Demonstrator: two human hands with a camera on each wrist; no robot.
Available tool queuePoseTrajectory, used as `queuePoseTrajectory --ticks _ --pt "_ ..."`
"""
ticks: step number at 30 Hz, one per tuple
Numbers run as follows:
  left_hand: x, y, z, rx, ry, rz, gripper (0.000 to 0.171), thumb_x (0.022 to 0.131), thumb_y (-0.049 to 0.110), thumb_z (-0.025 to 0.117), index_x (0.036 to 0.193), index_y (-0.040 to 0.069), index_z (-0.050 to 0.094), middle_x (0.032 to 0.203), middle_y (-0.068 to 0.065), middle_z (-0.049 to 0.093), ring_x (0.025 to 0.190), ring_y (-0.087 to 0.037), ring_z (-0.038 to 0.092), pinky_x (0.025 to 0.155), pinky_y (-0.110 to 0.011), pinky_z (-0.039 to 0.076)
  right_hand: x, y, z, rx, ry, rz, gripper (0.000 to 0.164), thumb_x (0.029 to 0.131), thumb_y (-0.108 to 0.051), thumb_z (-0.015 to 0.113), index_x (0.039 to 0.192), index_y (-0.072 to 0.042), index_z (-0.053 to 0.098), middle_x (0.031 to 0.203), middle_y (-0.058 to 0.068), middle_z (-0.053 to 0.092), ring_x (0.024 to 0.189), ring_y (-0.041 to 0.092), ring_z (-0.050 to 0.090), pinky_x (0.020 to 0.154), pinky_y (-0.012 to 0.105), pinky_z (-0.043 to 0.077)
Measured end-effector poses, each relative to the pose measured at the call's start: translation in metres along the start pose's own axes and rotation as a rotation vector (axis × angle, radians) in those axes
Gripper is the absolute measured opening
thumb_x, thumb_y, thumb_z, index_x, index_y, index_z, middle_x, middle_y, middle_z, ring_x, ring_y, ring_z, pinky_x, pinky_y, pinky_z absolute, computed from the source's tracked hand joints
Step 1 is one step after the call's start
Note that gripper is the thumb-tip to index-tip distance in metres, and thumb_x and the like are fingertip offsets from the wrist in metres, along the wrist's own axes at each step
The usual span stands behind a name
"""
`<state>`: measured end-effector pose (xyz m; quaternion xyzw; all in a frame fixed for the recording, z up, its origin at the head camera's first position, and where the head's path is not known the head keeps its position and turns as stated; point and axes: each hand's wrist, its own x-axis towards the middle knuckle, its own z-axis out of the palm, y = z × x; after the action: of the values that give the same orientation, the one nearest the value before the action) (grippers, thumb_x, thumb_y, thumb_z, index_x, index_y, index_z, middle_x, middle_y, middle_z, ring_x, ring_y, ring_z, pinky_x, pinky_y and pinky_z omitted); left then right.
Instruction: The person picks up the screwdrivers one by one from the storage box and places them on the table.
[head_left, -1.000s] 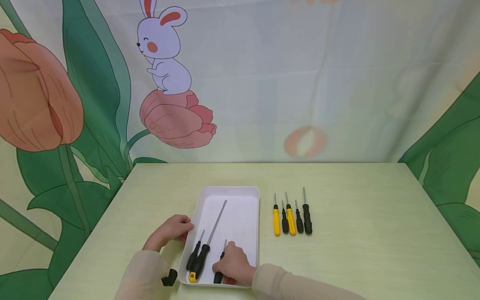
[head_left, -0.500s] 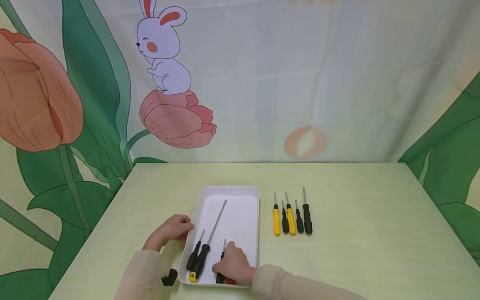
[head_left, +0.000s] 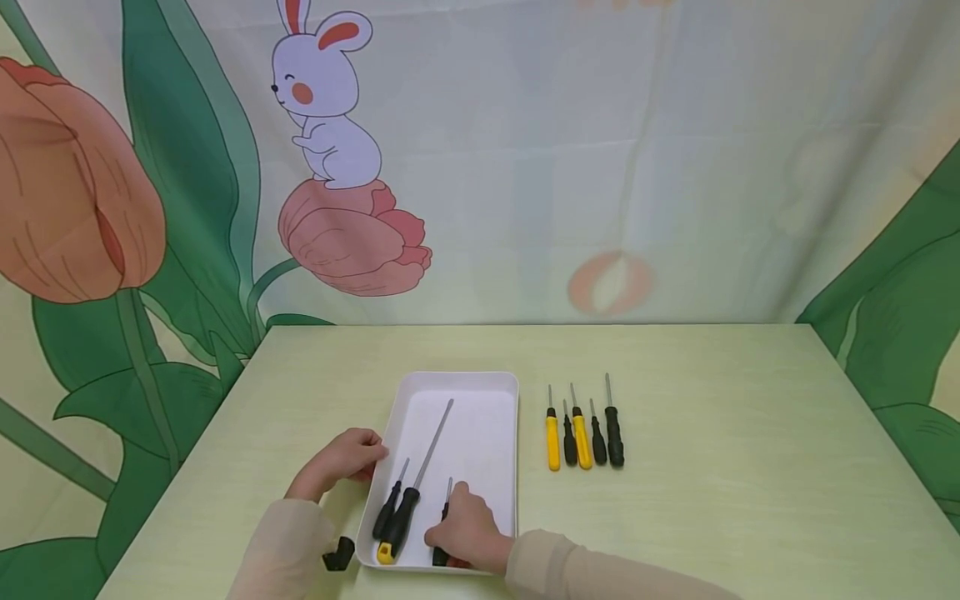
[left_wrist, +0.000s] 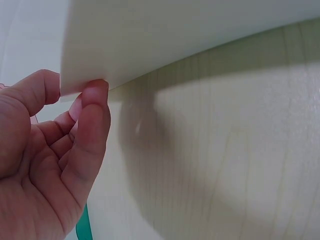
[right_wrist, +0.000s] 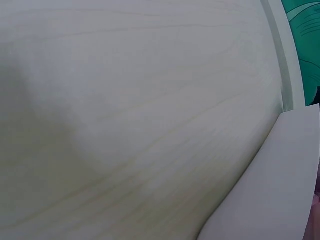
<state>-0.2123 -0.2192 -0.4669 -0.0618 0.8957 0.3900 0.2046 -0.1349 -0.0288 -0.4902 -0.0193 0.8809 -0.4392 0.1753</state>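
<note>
A white tray (head_left: 480, 421) lies left of the table's middle. At its left side, my left hand (head_left: 341, 460) pinches the rim; the left wrist view shows thumb and fingers of the left hand (left_wrist: 55, 155) on both sides of the tray wall (left_wrist: 130, 40). Inside the tray's near right part, my right hand (head_left: 468, 527) grips a small black screwdriver (head_left: 440, 556), its handle partly hidden by the fingers. To the left of it lie a long black screwdriver with a yellow end (head_left: 402, 521) and a short black screwdriver (head_left: 386, 512), both pointing away.
Right of the tray, several screwdrivers stand in a row, tips away, among them a yellow screwdriver (head_left: 552, 442) and a larger black screwdriver (head_left: 615, 437). A small black object (head_left: 340, 554) is by the left sleeve. A printed curtain (head_left: 510, 167) hangs behind the table (head_left: 720, 467).
The handle of the screwdriver in my right hand has shifted very slightly to the right. Both hands stay where they were, and the tray has not moved.
</note>
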Motion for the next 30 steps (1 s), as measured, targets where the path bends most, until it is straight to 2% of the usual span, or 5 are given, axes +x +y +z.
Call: queuePoseTrajectory --ticks 8,15,21,26,30 --pt "0.0002 -0.0005 -0.0002 0.001 0.001 0.001 0.015 0.085 0.013 0.050 0.086 -0.002 0.054 0.072 -0.006 0.054 0.062 -0.015 0.053 0.059 -0.029 0.047 0.0023 0.0008 0.0017 -0.007 -0.001 -0.019 0.039 0.061 -0.008 0.071 0.084 -0.003 0.040 0.064 0.008 0.048 0.032 0.012 0.048 0.033 0.024 0.038" --pt "0.0004 -0.0016 0.0002 0.006 0.006 -0.002 0.015 0.085 0.013 0.051 0.085 -0.001 0.054 0.072 -0.007 0.054 0.061 -0.015 0.052 0.057 -0.027 0.045 0.0018 -0.0007 0.0004 -0.019 -0.011 -0.031 0.038 0.062 -0.007 0.071 0.084 -0.003 0.040 0.064 0.007 0.048 0.029 0.009 0.043 0.031 0.023 0.036" --pt "0.0001 -0.0010 -0.0001 0.015 0.005 -0.004 0.015 0.085 0.013 0.051 0.086 -0.001 0.054 0.073 -0.007 0.055 0.062 -0.015 0.052 0.058 -0.027 0.046 0.0023 -0.0008 0.0016 -0.022 -0.004 -0.012 0.043 0.060 -0.012 0.073 0.087 -0.001 0.041 0.067 0.008 0.048 0.044 0.015 0.048 0.042 0.025 0.040" --pt "0.0008 -0.0017 0.0002 0.009 0.005 -0.005 0.015 0.085 0.013 0.051 0.086 -0.001 0.054 0.073 -0.007 0.055 0.061 -0.015 0.052 0.058 -0.027 0.046 0.0010 0.0003 0.0011 0.008 -0.004 0.001 0.039 0.061 -0.013 0.072 0.084 -0.003 0.041 0.067 0.007 0.047 0.052 0.017 0.048 0.045 0.026 0.040" --pt "0.0009 -0.0018 0.0003 0.012 0.004 -0.008 0.015 0.085 0.014 0.051 0.087 -0.001 0.054 0.073 -0.007 0.055 0.062 -0.015 0.052 0.058 -0.027 0.046 -0.0014 0.0027 0.0001 0.062 -0.001 0.002 0.035 0.062 -0.011 0.069 0.082 -0.005 0.041 0.066 0.006 0.046 0.044 0.015 0.047 0.039 0.025 0.038"
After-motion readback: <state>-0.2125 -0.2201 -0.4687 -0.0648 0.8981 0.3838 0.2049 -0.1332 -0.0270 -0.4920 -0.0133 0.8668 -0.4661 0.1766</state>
